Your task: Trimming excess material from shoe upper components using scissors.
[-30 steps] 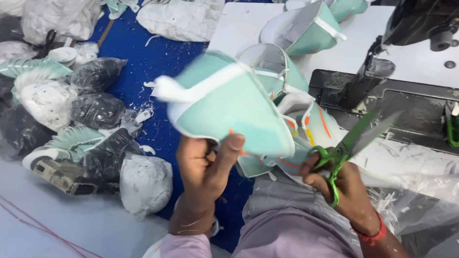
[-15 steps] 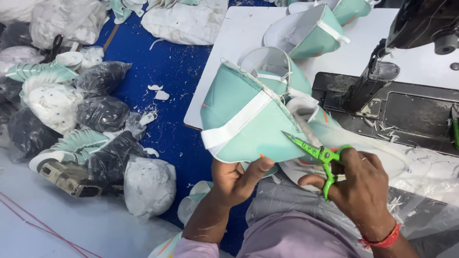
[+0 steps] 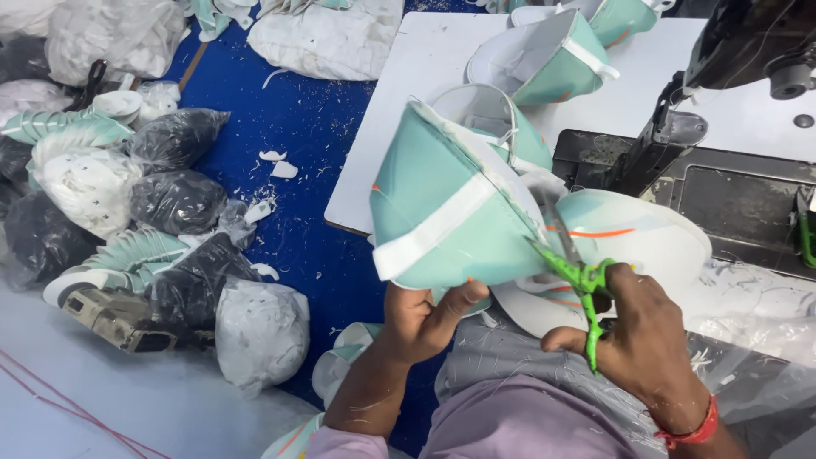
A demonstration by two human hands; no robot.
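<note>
Left hand [image 3: 422, 319] pinches the lower edge of a mint-green shoe upper [image 3: 446, 212] from below, thumb stretched along the rim, holding it tilted in the air over the lap and just in front of the white counter [image 3: 408, 102]. Right hand [image 3: 637, 340] is closed around the handles of small green snips [image 3: 571, 274], whose blades lie against the seam at the upper's right edge; whether the blades are parted there is hard to tell.

The biggest risk is to the upper itself: it is held at one point only and could swing or fold, so a snip might bite into the green panel or the white strap [image 3: 433, 229] rather than loose thread. It also hides the blade tips from some angles, and a thumb this near the cut edge could be nicked if the piece slips down.

Behind, the sewing machine [image 3: 722, 93] and more stitched uppers [image 3: 552, 59] crowd the counter; a swing of the held piece could knock them.

Smallest, white scraps [image 3: 279, 163] lie on the blue floor [image 3: 289, 110], where more trimmings would add to the litter among the bagged parts [image 3: 174, 200].
</note>
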